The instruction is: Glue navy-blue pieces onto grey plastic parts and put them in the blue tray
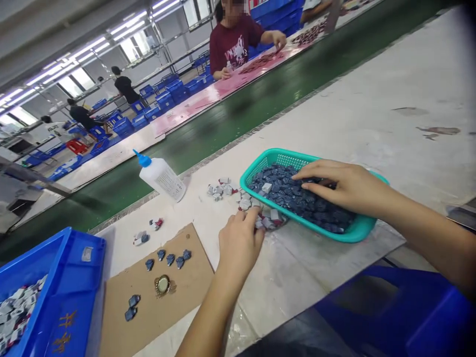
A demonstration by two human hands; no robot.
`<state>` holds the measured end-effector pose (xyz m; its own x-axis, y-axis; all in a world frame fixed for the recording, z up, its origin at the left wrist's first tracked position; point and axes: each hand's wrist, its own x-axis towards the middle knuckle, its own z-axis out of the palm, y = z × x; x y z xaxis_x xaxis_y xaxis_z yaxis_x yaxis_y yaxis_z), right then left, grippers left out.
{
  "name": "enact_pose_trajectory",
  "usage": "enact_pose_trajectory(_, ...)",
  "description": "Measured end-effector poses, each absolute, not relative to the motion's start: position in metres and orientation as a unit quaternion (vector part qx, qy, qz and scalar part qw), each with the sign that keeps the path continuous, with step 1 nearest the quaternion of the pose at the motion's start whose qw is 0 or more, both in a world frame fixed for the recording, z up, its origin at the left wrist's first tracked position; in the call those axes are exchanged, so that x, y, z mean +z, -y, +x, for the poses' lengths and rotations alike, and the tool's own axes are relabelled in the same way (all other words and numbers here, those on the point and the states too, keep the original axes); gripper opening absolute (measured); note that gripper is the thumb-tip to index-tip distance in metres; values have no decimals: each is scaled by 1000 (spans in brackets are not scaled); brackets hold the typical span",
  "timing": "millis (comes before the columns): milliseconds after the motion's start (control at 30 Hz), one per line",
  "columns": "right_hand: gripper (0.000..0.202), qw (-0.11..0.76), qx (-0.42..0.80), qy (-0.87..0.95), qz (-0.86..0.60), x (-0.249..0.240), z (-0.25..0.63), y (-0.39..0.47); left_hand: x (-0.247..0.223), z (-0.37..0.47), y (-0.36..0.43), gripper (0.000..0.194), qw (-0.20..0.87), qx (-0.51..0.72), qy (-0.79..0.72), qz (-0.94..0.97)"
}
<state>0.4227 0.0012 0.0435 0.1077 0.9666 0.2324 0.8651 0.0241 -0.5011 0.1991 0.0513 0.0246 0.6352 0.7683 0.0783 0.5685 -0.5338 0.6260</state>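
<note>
My right hand (338,186) rests over a turquoise plastic basket (275,203), its thumb and fingers apart. Its fingertips touch small dark-blue moulded pieces (282,178) that fill the basket. One pale block (267,188) lies on top of them. Beside the basket's near side, my left hand (241,240) is curled at the edge of a loose pile of small grey-white and red pieces (266,219). What its fingers hold, if anything, is hidden. More grey-white pieces (221,189) lie scattered just beyond that hand.
A white bottle with a blue nozzle (162,178) stands at the back. On a cardboard sheet (186,292) lie several dark-blue pieces (170,260) and a bottle cap (162,284). A blue bin (80,287) stands left. Across the green belt (208,124), a person (238,44) works.
</note>
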Motion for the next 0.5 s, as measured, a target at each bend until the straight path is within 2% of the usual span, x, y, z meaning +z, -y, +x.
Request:
enact_pose_trajectory(67,29,266,114,666,-688,42,422,0,25,196,-53,26,312,186,-404,839)
enact_pose_trajectory(133,29,254,133,671,-684,40,422,1,27,186,-53,27,340,203,-419,817)
enact_pose_trajectory(233,30,254,133,684,-671,38,423,0,33,163,-50,42,531,285,-446,662)
enact_pose_trajectory(333,30,267,97,672,-684,37,426,-3,38,136,-41,36,712,384,-410,421)
enact_pose_trajectory(433,37,274,65,625,-728,28,434,-6,38,113,-30,28,727,464,-380,334)
enact_pose_trajectory(500,41,244,36,610,-753,16,443,-8,35,99,-23,26,709,506,-378,313)
